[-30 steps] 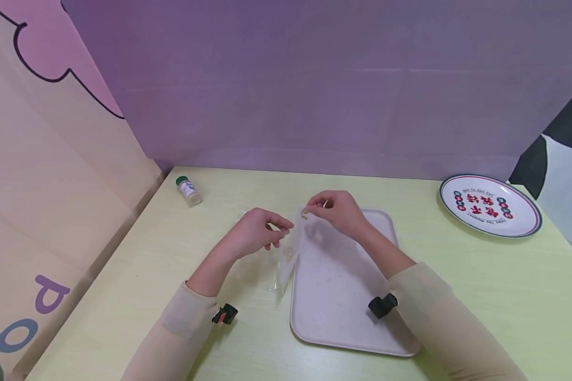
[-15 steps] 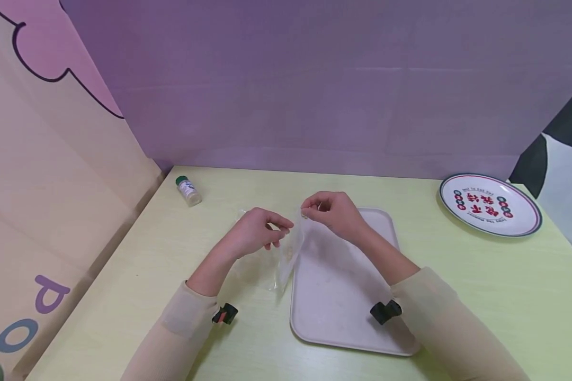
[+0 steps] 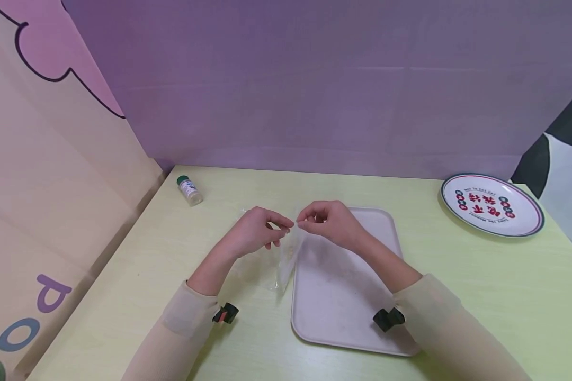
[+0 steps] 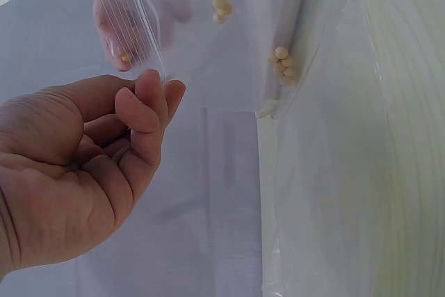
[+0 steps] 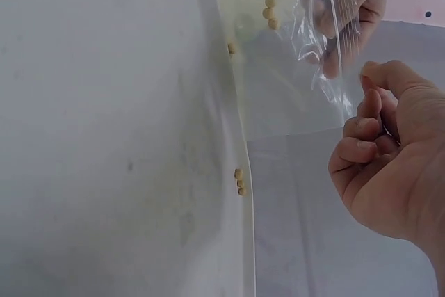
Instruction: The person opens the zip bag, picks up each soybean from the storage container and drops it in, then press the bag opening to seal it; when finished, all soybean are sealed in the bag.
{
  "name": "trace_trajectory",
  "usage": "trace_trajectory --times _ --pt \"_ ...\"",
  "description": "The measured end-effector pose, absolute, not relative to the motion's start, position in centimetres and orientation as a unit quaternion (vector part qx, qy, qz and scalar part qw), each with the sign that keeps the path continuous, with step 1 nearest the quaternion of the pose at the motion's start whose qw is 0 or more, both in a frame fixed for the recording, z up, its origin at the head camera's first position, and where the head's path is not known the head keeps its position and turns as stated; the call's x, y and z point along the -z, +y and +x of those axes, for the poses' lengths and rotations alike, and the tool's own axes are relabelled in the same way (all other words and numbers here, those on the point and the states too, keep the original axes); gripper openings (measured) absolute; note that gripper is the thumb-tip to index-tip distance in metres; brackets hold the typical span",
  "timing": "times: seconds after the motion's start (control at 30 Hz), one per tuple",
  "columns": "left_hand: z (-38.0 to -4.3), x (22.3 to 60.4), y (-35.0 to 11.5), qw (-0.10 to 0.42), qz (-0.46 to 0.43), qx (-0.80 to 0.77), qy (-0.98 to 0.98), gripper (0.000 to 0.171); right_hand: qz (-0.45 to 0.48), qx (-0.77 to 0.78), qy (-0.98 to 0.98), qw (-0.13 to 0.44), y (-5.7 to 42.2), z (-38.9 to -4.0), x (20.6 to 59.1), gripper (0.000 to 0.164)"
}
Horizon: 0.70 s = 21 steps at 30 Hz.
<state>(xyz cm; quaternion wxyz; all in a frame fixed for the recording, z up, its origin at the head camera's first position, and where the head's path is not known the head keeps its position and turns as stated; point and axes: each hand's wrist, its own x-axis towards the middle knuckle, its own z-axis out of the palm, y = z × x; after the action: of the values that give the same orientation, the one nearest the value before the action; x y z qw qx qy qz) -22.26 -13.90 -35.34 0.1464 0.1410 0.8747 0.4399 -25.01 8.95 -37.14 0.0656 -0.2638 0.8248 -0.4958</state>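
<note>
Between my hands hangs a clear zip bag (image 3: 288, 259), its mouth upward, beside the tray's left edge. My left hand (image 3: 257, 231) pinches the bag's rim near the zip. Thumb and index finger together, my right hand (image 3: 333, 225) is at the bag's mouth; in the left wrist view a small yellow soybean (image 4: 126, 58) shows at its fingertip through the plastic. Small groups of round, pale soybeans (image 4: 221, 8) lie in the bag. More soybeans (image 5: 240, 182) show along the tray's edge in the right wrist view.
A pale rectangular tray (image 3: 343, 317) lies under my right forearm. At the back left, a small jar (image 3: 189, 191) with a green cap lies on its side. An oval plate (image 3: 491, 225) with red lettering sits at the back right. Purple cloth (image 3: 314, 95) rises behind the table.
My right hand has moved left and toward me, right up to the bag's mouth. The soybeans seen at its fingertips earlier are hidden in the head view. My left hand has stayed put.
</note>
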Motion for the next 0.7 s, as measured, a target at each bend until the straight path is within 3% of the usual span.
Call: trace_trajectory --times 0.7 --pt "-22.11 35.19 -13.89 0.155 0.141 -0.448 0.869 0.026 -0.246 0.500 0.830 0.036 9.17 -25.46 37.35 0.010"
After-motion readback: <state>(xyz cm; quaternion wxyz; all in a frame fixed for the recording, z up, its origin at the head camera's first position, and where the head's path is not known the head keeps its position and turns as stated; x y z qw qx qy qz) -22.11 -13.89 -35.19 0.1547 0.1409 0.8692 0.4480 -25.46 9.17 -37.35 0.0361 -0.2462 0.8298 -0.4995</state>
